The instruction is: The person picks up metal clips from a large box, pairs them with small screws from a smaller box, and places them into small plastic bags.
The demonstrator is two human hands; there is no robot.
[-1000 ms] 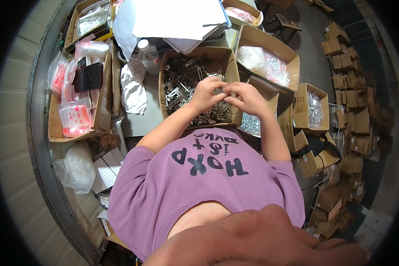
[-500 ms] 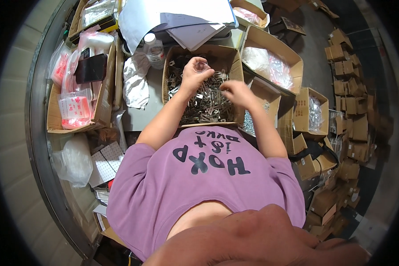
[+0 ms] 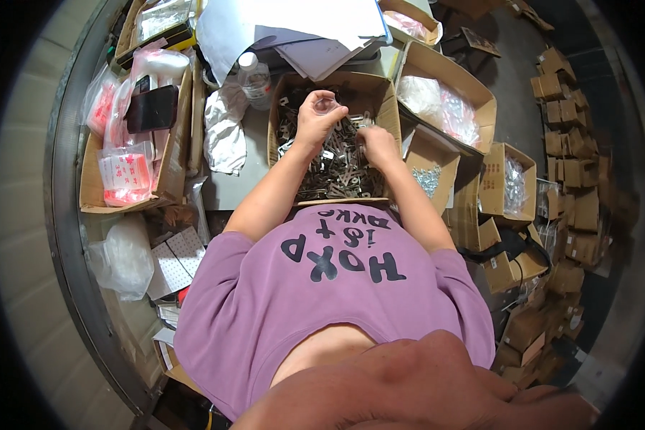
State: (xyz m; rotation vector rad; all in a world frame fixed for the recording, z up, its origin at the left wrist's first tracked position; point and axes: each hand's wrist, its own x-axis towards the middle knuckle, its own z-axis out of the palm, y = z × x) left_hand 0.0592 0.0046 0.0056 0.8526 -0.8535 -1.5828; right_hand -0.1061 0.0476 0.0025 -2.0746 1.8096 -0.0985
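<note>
Upper centre of frame: my left hand (image 3: pixel 318 115) raised over open brown cardboard box (image 3: pixel 388 107), fingers pinched on small clear plastic bag (image 3: pixel 327 105). My right hand (image 3: pixel 377 145) lower, just right of it, down among grey metal brackets (image 3: pixel 335 170) filling box; closed or gripping, cannot tell. Clear plastic bottle (image 3: pixel 254 77) and crumpled white cloth (image 3: pixel 223 129) left of box. White paper sheets (image 3: pixel 294 25) above. Box of pink-printed bags (image 3: pixel 125 175) at left. Purple shirt (image 3: pixel 322 287) lower centre.

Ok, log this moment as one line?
left hand: raised over box, pinching small clear bag | right hand: down in metal parts | bottle beside box
</note>
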